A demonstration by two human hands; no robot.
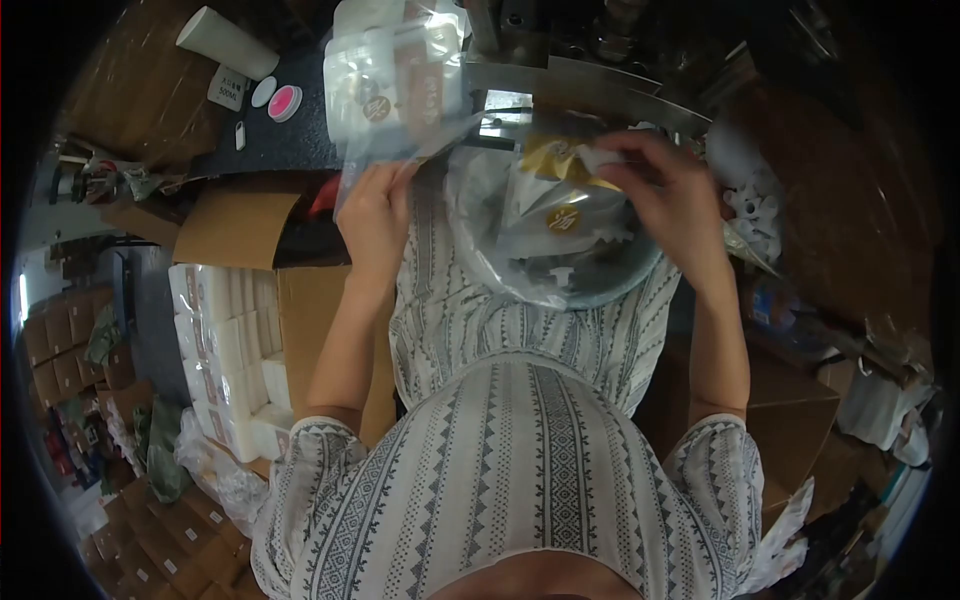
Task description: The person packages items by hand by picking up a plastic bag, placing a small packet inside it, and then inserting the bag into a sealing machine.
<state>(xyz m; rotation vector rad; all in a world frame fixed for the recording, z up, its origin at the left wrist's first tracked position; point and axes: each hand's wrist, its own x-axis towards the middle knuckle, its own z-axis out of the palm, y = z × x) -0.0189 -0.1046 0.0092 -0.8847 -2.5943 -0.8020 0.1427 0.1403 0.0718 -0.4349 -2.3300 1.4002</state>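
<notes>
Gold-topped pouch [563, 218] sits toward the far rim of the basin [632, 280], where the white piece [598, 158] seemingly pinched by the half-open right hand [675, 190] might drop astray if fingertips slip, while the nearly closed left hand [374, 215] grips clear film [428, 150].

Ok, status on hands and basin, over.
Left hand pinching clear plastic. Right hand at small white piece, grip unclear. Gold-stickered pouch in basin; loose plastic over rim.

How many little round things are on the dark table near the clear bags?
2. The plain white disc is on the dark table, and the pink disc with a white rim is beside it, closer to the clear bags. Those bags might hide more.
</notes>
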